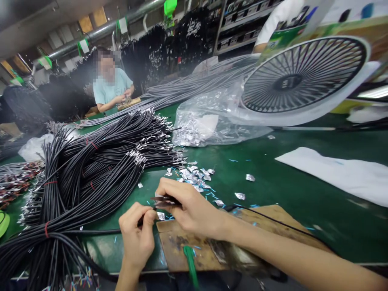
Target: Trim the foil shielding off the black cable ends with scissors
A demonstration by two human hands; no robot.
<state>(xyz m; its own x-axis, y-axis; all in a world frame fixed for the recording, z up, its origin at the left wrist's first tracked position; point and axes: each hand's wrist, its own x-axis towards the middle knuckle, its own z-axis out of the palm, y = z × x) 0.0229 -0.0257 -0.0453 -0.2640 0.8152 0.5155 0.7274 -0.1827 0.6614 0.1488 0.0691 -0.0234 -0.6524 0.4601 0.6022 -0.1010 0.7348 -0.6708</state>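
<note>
My left hand [138,234] is closed, its thumb and fingers pinching a black cable [101,232] near its end. The cable comes in from the bundle on the left; its tip is mostly hidden by my fingers. Just to the right, my right hand [188,206] is wrapped round small dark snips [166,199], their two blades pointing left at the cable end. Whether the blades touch the cable I cannot tell. A scrap of silver foil [161,216] lies right below the blades, at the edge of a worn brown board [178,250].
Thick bundles of black cables [100,161] tied with red fill the left. Foil scraps [195,178] and blue bits litter the green table [230,169]. Behind are a clear plastic bag [209,117] and a round fan [303,76]. A person [112,87] sits across the table.
</note>
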